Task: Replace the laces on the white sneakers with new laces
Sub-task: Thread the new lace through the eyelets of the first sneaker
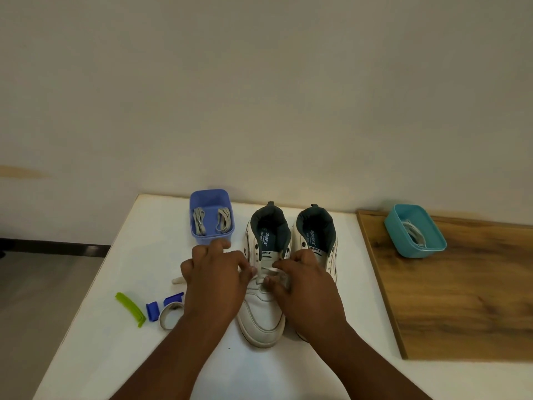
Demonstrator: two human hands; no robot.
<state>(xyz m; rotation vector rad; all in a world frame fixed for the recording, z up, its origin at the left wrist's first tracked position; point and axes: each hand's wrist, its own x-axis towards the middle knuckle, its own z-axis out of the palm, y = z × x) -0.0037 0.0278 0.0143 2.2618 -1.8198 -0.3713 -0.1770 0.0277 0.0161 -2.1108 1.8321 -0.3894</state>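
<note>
Both hands — left hand point(215, 272), right hand point(300, 280) — are pinching the white lace point(266, 269) over the left sneaker point(264, 310) at 6 o'clock on the surface point(138, 284); uneven pulling risks a skipped eyelet — or dragging the shoe.

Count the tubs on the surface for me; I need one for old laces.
2: a purple tub behind the left hand, holding lace bundles, and a teal tub on the wooden board at right.
</note>
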